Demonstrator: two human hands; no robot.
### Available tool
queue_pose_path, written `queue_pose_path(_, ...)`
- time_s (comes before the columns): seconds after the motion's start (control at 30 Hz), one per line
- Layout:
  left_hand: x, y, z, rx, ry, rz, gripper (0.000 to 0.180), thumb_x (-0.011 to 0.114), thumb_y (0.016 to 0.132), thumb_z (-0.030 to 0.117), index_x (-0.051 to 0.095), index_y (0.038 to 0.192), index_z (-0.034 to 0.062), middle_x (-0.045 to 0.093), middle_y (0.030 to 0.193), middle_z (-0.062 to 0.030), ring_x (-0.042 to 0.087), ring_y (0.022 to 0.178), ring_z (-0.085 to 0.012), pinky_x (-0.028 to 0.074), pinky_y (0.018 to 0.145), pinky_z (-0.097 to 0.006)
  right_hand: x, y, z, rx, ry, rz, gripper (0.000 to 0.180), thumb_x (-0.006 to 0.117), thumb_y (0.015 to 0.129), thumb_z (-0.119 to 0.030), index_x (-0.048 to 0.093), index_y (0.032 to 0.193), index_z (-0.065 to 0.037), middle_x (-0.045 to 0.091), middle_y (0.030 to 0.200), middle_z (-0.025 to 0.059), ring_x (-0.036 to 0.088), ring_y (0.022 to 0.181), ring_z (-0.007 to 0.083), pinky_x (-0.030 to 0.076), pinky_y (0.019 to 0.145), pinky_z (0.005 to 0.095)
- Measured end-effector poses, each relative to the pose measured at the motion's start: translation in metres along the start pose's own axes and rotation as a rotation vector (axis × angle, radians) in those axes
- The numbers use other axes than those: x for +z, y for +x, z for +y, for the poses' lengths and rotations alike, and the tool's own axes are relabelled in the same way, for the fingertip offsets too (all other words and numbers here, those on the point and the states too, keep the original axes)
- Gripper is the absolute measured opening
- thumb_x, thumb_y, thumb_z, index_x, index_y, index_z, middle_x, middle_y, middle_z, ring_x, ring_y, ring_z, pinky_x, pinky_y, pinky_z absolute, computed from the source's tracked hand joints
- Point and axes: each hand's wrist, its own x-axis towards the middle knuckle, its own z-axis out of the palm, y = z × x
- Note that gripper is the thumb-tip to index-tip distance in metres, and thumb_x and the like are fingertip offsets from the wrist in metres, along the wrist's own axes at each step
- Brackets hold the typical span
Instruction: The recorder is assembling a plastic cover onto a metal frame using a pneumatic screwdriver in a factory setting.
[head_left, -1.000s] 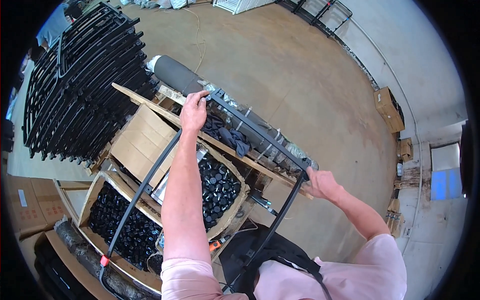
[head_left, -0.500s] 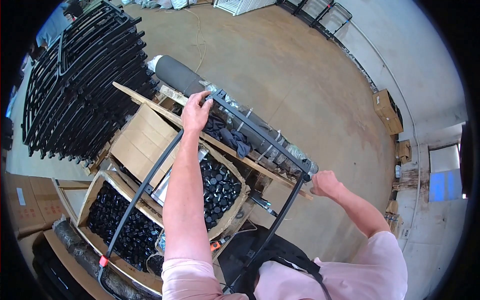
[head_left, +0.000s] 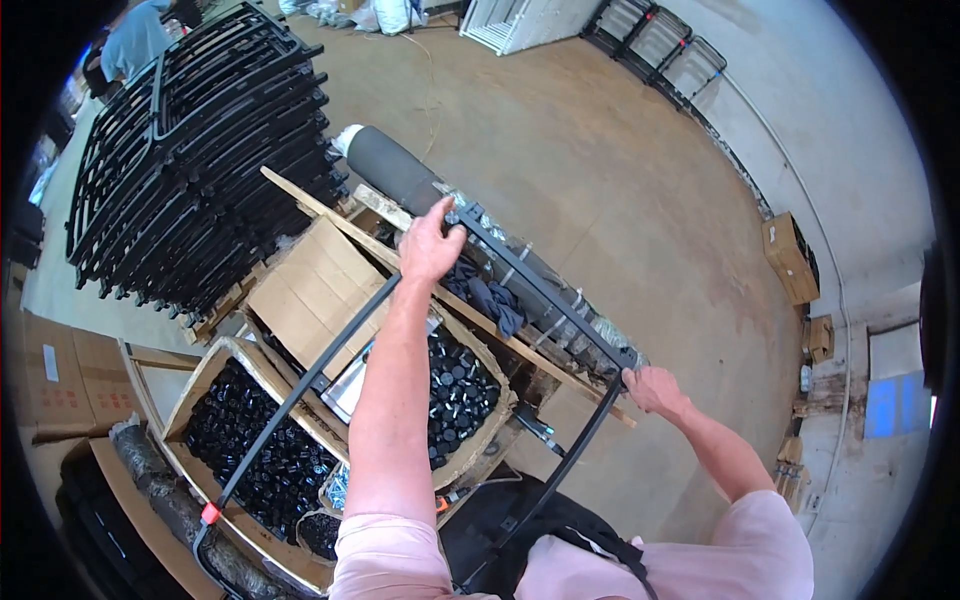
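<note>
A black metal tube frame [head_left: 550, 300] with squared corners stands tilted before me, its two side tubes running back toward my body. My left hand [head_left: 430, 243] is closed at its far left corner, thumb and fingers by the tube's end. At the right corner my right hand [head_left: 655, 388] is closed with its fingertips against the tube. Whether a small part sits under either hand's fingers is hidden. A red band [head_left: 210, 514] wraps the left side tube low down. Beneath the frame, open cartons hold small black plastic caps [head_left: 462, 385] and glossy black pieces [head_left: 255, 450].
Stacked black frames [head_left: 200, 150] rise at the left. Beyond the wooden plank [head_left: 520, 345] lie a dark cloth [head_left: 490, 300] and a long wrapped roll [head_left: 390, 165]. A cardboard flap [head_left: 315, 285] covers part of the bench. Cartons [head_left: 790, 258] line the right wall. Another person [head_left: 140, 45] is far left.
My right hand has come from just beside the right corner to touch it. My left hand stays at the left corner. The whole view has shifted slightly.
</note>
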Motion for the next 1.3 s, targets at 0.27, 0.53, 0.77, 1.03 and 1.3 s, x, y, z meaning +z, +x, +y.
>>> queue_pose_path(0.27,-0.022,0.009,-0.015,0.128,0.081,0.1,0.081,0.077,0.091,0.046,0.043,0.16,0.0199,0.069,0.14,-0.0138,0.067,0.121,-0.0352,0.053,0.104,-0.047,0.014,-0.011,-0.018,-0.18,-0.058,0.272,0.061,0.051,0.105,-0.049,0.072,0.077,0.001,0.073,0.08,0.0274,0.073,0.081,0.0466,0.058,0.079,0.0561)
queue_pose_path(0.53,-0.063,0.019,-0.019,0.22,0.203,0.428,0.067,0.082,0.087,0.05,0.061,0.131,0.0029,0.07,0.121,-0.0211,0.068,0.11,-0.0385,0.056,0.094,-0.048,0.019,-0.008,-0.01,-0.126,-0.076,0.317,0.061,0.048,0.105,-0.048,0.073,0.078,0.0,0.073,0.081,0.0268,0.072,0.081,0.047,0.058,0.08,0.0559)
queue_pose_path(0.77,-0.025,0.009,-0.015,0.311,0.26,0.076,0.042,0.078,0.091,0.025,0.062,0.123,0.0022,0.071,0.116,-0.019,0.064,0.116,-0.0381,0.052,0.1,-0.049,0.006,0.003,-0.017,0.049,0.128,-0.025,0.067,0.043,0.107,-0.052,0.075,0.079,0.0,0.074,0.082,0.026,0.074,0.082,0.0453,0.059,0.079,0.0538)
queue_pose_path(1.03,-0.132,-0.175,-0.026,0.221,0.191,0.42,0.046,0.07,0.095,0.008,0.058,0.139,-0.0005,0.066,0.128,-0.0236,0.061,0.12,-0.0431,0.05,0.104,-0.048,-0.103,0.065,-0.104,-0.677,-0.146,0.479,0.024,0.066,0.094,-0.025,0.069,0.087,-0.003,0.071,0.086,0.0201,0.071,0.084,0.0426,0.057,0.076,0.053)
queue_pose_path(1.3,-0.101,-0.598,-0.04,-0.202,0.315,0.107,0.017,0.068,0.095,0.02,0.069,0.085,0.0063,0.068,0.078,-0.0164,0.068,0.075,-0.0376,0.052,0.069,-0.051,-0.191,0.135,-0.316,-1.494,-0.249,0.938,0.018,0.057,0.094,-0.013,0.071,0.104,-0.008,0.076,0.108,0.0132,0.074,0.099,0.0314,0.06,0.077,0.0482)
